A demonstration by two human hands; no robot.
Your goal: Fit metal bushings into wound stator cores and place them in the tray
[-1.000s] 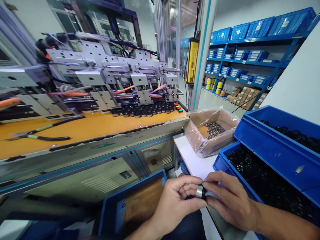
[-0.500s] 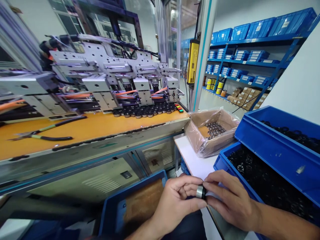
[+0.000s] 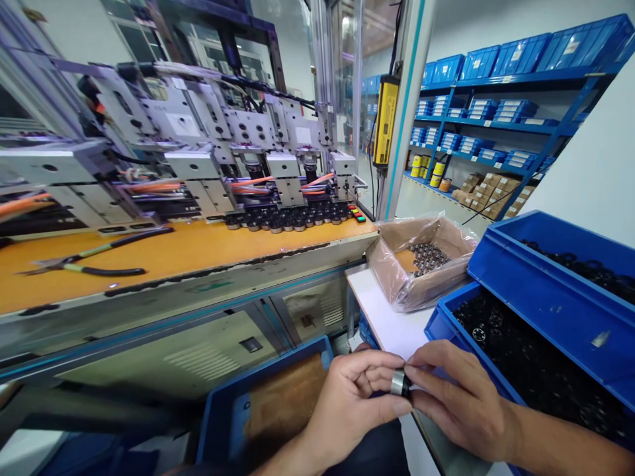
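A small silver metal ring with a black part on its right side (image 3: pixel 398 383) is held between my two hands, low and right of the middle. My left hand (image 3: pixel 347 400) grips it from the left, with the thumb below and the fingers above. From the right, the fingertips of my right hand (image 3: pixel 459 400) close on the black side. Fingers hide much of the black part. Just beyond my right hand, a blue bin (image 3: pixel 449 314) holds many loose black parts.
Another blue bin (image 3: pixel 550 297) sits above the first. A plastic-lined carton (image 3: pixel 397 281) contains metal rings. On the orange bench (image 3: pixel 198 254) lie pliers (image 3: pixel 106 258) and a row of black-and-metal parts (image 3: pixel 288 219), before a machine (image 3: pixel 193 125). Below is a blue tub (image 3: pixel 211 416); shelves (image 3: pixel 506 125) stand behind.
The machine's upper metal plates have shifted position. My hands keep hold of the ring in nearly the same place, and the view has moved very slightly.
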